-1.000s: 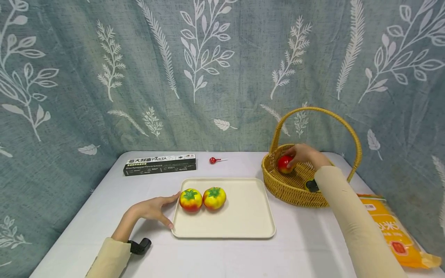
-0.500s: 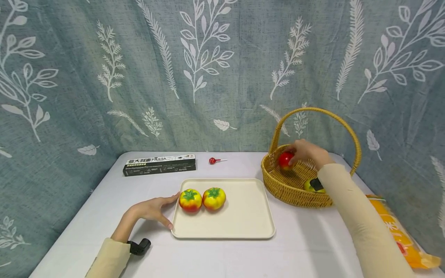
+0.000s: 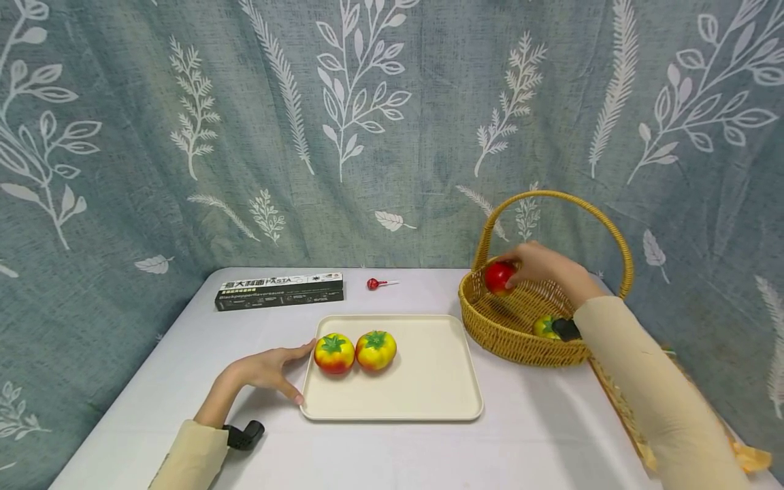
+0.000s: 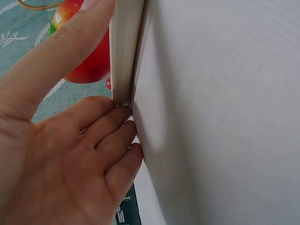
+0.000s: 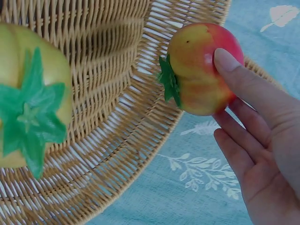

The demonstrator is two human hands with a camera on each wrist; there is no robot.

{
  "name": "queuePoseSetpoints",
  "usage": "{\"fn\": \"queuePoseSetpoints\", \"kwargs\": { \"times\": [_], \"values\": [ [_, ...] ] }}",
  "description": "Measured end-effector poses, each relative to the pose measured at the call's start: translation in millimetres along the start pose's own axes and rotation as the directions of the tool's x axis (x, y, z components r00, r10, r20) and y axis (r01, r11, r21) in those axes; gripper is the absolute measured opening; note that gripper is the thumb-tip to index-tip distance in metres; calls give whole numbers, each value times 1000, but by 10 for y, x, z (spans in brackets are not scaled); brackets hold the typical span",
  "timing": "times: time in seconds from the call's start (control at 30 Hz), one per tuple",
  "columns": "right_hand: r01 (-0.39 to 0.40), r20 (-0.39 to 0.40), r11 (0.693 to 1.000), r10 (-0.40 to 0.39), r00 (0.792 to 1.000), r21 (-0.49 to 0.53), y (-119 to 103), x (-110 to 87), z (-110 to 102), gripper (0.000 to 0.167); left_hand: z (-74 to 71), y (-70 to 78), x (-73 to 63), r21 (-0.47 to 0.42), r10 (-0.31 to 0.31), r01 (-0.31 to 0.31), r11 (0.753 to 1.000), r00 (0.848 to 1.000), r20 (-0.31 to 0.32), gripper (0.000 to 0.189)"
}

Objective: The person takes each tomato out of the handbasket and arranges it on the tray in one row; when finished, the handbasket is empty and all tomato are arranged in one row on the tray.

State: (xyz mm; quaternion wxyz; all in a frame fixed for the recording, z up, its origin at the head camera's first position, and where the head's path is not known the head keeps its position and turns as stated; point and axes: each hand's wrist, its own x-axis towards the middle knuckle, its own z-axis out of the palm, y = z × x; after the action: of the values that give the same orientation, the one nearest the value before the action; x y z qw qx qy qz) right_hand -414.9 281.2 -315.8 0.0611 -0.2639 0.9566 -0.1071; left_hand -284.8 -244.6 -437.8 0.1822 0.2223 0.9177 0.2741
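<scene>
My right hand [image 3: 542,269] pinches a toy tomato [image 3: 497,278] between thumb and fingers, at the rear left of the wicker basket [image 3: 508,344]. In the right wrist view the held tomato [image 5: 197,70] is red and yellow, its green leaves facing away from the palm. Another yellow tomato [image 5: 58,72] with green leaves lies in the basket. My left hand [image 3: 263,371] rests at the left edge of the cream tray [image 3: 429,371], fingers and thumb extended against its rim. Two red-yellow tomatoes, one left [image 3: 333,354] and one right [image 3: 376,351], sit side by side on the tray's left part.
A dark pasta box [image 3: 278,294] lies at the back left, with a red lollipop [image 3: 373,284] to its right. The basket's tall handle [image 3: 551,194] arches over the right hand. An orange bag [image 3: 750,458] lies at the right, largely behind the sleeve. A patterned curtain [image 3: 392,150] hangs behind.
My right hand has lifted the tomato slightly from the basket's inside toward its rear left rim. The right forearm has shifted right, covering more of the orange bag. The left hand stays put.
</scene>
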Motion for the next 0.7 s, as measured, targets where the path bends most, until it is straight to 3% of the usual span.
{"fn": "queuePoseSetpoints", "kwargs": {
  "times": [0.53, 0.7],
  "values": [
    [82, -170, 997, -79, 982, 10, -240, -261, 43, 57, 3, -18, 3, -11, 23, -23, 1000, 1000, 3, 110],
    [61, -225, 998, -56, 973, 15, -275, -312, 98, 63, 5, -14, 2, -8, 21, -21, 1000, 1000, 0, 111]
  ]
}}
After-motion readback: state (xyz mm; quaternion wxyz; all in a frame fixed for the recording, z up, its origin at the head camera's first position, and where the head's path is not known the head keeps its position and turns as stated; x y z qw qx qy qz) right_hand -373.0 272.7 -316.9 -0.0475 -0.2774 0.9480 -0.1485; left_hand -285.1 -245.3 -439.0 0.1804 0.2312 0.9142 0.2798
